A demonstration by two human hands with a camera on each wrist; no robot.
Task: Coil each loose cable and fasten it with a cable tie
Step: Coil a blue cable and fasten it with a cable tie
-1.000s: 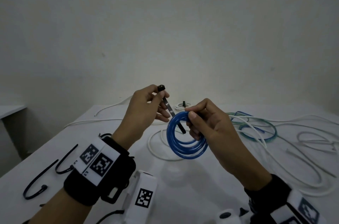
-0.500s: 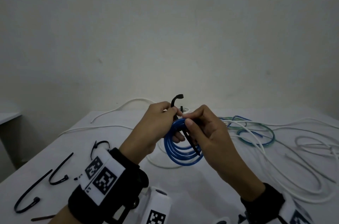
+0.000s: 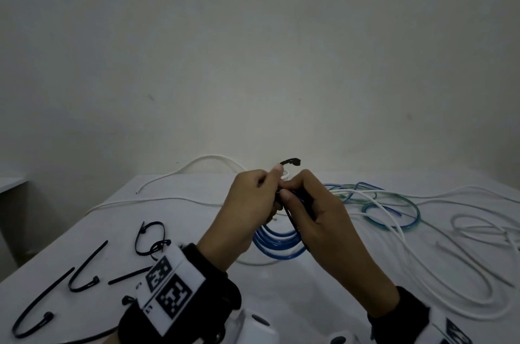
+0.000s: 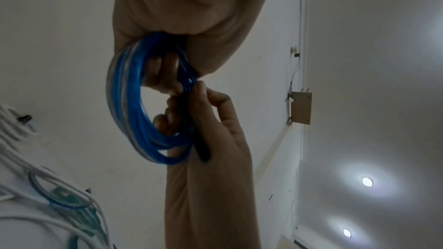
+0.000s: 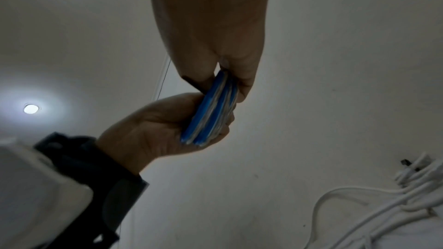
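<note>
I am looking down on a pale, matte desk (image 3: 323, 301) that is carrying everything. Over its right half, thin white cables (image 3: 439, 256) are sprawling in long smooth loops, and near the far right edge a loose green and blue cable (image 3: 394, 211) is curling in flat rings, with white strands crossing over it. Along the near left edge, spare black cable ties (image 3: 81, 273) are lying scattered, slim flat plastic strips, some bent into hooks, one closed into a small loop.

Both hands are meeting above the middle of the desk, well clear of its surface. My left hand (image 3: 247, 211) is gripping the blue cable coil (image 3: 278, 242), a glossy, translucent round bundle of several turns; in the left wrist view its fingers (image 4: 163, 75) are curling through the ring of the coil (image 4: 134, 101). My right hand (image 3: 318, 219) is pressing against the same coil from the other side, its fingers pinching a black cable tie (image 3: 291, 161) that is running across the turns. The tie's head end is sticking up just past my left fingertips, bent over like a small hook. The lower arc of the coil is hanging beneath both hands. In the right wrist view the coil (image 5: 210, 109) is showing edge-on, clamped between the two hands.
</note>
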